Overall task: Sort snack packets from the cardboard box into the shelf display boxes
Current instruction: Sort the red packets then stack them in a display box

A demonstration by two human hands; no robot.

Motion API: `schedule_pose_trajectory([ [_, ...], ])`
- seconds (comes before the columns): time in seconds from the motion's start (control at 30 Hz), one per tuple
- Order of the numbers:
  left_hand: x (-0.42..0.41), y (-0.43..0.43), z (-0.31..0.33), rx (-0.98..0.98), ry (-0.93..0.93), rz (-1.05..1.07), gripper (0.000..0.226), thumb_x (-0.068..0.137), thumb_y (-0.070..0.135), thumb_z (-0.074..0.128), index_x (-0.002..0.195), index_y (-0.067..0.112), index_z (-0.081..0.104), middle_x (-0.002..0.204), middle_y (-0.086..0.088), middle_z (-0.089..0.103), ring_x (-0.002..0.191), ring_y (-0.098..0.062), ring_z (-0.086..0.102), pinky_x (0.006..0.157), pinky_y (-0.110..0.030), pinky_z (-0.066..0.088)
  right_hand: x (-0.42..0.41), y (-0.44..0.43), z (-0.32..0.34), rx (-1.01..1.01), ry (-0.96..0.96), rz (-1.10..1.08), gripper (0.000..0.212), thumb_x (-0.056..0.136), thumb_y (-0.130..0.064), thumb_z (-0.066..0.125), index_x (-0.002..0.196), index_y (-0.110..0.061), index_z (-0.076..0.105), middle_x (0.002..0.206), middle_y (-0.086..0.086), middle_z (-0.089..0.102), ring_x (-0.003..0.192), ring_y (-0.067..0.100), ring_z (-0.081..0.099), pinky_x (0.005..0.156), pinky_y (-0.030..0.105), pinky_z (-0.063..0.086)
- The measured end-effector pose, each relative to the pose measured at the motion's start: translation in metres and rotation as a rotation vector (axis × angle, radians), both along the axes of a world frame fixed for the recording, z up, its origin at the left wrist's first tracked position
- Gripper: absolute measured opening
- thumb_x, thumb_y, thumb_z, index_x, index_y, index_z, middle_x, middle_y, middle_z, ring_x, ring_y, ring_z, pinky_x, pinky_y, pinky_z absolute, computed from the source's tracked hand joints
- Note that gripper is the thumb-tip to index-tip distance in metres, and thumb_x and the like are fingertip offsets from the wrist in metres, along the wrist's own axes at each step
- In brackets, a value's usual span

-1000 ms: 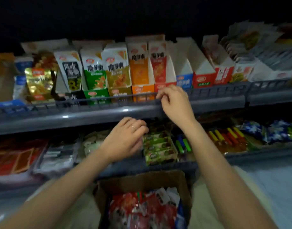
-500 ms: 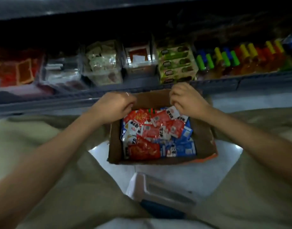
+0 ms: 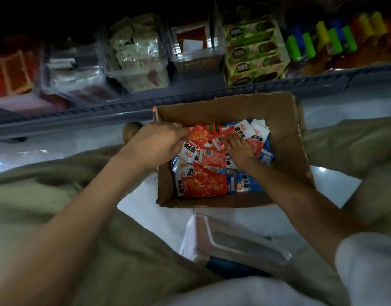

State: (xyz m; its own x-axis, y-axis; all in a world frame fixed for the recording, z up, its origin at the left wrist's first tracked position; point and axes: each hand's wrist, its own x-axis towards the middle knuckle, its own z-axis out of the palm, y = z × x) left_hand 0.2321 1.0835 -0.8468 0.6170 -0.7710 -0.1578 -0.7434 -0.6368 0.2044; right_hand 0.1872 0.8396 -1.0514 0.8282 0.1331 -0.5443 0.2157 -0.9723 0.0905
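Head view: the cardboard box [image 3: 223, 111] sits open at the centre of the frame, just below the shelf rail [image 3: 190, 100], and is filled with red and blue snack packets [image 3: 203, 182]. The left hand [image 3: 159, 144], at the box's left edge, curls its fingers around red packets. The right hand [image 3: 238, 151] lies on the pile, fingertips down; its grip cannot be told. A green display box [image 3: 254, 51] and 2 clear tubs [image 3: 139, 56] stand on the shelf above.
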Motion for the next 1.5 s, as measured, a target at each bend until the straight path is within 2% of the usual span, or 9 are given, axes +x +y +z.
schedule_pose_trajectory([
  [0.3, 0.002, 0.006, -0.004, 0.086, 0.051, 0.080, 0.027, 0.097, 0.024, 0.042, 0.117, 0.016, 0.058, 0.110, -0.004, 0.062, 0.095, -0.025, 0.058, 0.073, -0.035, 0.043, 0.011, 0.014, 0.009, 0.038, -0.141, 0.097, 0.043, 0.095, -0.009, 0.042, 0.138, -0.009, 0.041, 0.137, 0.014, 0.046, 0.128, 0.032, 0.041, 0.108, 0.038, 0.026],
  [0.57, -0.013, -0.008, -0.011, 0.051, 0.423, 0.297, 0.059, 0.090, 0.042, 0.059, 0.140, 0.023, 0.035, 0.137, -0.002, 0.043, 0.114, -0.021, 0.053, 0.090, -0.038, 0.048, 0.013, 0.021, 0.090, 0.837, -0.304, 0.061, 0.020, 0.090, -0.010, 0.059, 0.105, -0.009, 0.072, 0.103, 0.008, 0.072, 0.095, 0.025, 0.066, 0.083, 0.034, 0.049],
  [0.67, -0.018, -0.020, -0.007, -0.005, 0.517, 0.424, 0.056, 0.085, 0.048, 0.063, 0.129, 0.022, 0.043, 0.120, -0.003, 0.056, 0.104, -0.019, 0.057, 0.084, -0.036, 0.049, 0.010, 0.041, 0.127, 0.987, -0.339, 0.049, 0.014, 0.087, -0.014, 0.063, 0.097, -0.012, 0.074, 0.095, 0.001, 0.073, 0.087, 0.015, 0.067, 0.077, 0.031, 0.052],
  [0.83, -0.016, -0.023, 0.007, 0.075, 0.282, 0.484, 0.025, 0.085, 0.036, 0.066, 0.097, 0.022, 0.049, 0.090, 0.004, 0.052, 0.089, -0.019, 0.053, 0.070, -0.031, 0.038, 0.001, 0.061, 0.147, 1.247, -0.405, -0.151, 0.013, 0.087, -0.019, 0.064, 0.099, -0.012, 0.065, 0.095, -0.010, 0.063, 0.091, 0.003, 0.061, 0.081, 0.023, 0.050],
  [0.97, -0.006, -0.003, 0.016, 0.071, 0.303, 0.599, 0.026, 0.083, 0.029, 0.067, 0.106, 0.020, 0.057, 0.097, 0.004, 0.051, 0.096, -0.020, 0.052, 0.074, -0.030, 0.034, -0.010, 0.071, 0.109, 1.088, -0.658, -0.570, 0.018, 0.091, -0.020, 0.056, 0.105, -0.008, 0.055, 0.110, 0.002, 0.047, 0.104, 0.010, 0.044, 0.089, 0.021, 0.039],
  [1.03, -0.002, 0.007, 0.018, 0.023, 0.292, 0.702, 0.028, 0.080, 0.030, 0.072, 0.103, 0.022, 0.057, 0.098, 0.002, 0.054, 0.098, -0.022, 0.055, 0.075, -0.030, 0.036, -0.015, 0.069, 0.087, 0.881, -0.402, -0.596, 0.024, 0.090, -0.016, 0.059, 0.112, -0.009, 0.053, 0.120, 0.008, 0.045, 0.109, 0.015, 0.044, 0.089, 0.022, 0.037],
  [1.13, -0.002, 0.017, 0.019, -0.079, 0.380, 0.809, 0.026, 0.080, 0.027, 0.074, 0.094, 0.022, 0.053, 0.096, 0.002, 0.056, 0.088, -0.017, 0.053, 0.074, -0.028, 0.037, -0.024, 0.074, 0.063, 0.662, 0.233, -0.251, 0.052, 0.090, -0.019, 0.061, 0.137, -0.012, 0.040, 0.139, 0.012, 0.040, 0.117, 0.023, 0.049, 0.091, 0.030, 0.045],
  [1.2, -0.004, 0.021, 0.018, -0.144, 0.450, 0.846, 0.027, 0.079, 0.025, 0.076, 0.089, 0.021, 0.051, 0.093, 0.004, 0.056, 0.087, -0.016, 0.054, 0.075, -0.029, 0.041, -0.033, 0.085, 0.051, 0.546, 0.388, -0.117, 0.064, 0.091, -0.014, 0.059, 0.146, -0.013, 0.027, 0.141, 0.013, 0.040, 0.115, 0.025, 0.052, 0.086, 0.029, 0.046],
  [1.5, -0.020, 0.026, 0.017, -0.406, 0.644, 0.985, 0.023, 0.084, 0.018, 0.071, 0.103, 0.017, 0.058, 0.096, 0.001, 0.061, 0.091, -0.017, 0.061, 0.081, -0.030, 0.046, -0.036, 0.099, 0.031, 0.416, 0.252, -0.089, 0.032, 0.095, -0.010, 0.047, 0.127, -0.010, 0.052, 0.125, 0.013, 0.057, 0.111, 0.028, 0.057, 0.089, 0.033, 0.048],
])
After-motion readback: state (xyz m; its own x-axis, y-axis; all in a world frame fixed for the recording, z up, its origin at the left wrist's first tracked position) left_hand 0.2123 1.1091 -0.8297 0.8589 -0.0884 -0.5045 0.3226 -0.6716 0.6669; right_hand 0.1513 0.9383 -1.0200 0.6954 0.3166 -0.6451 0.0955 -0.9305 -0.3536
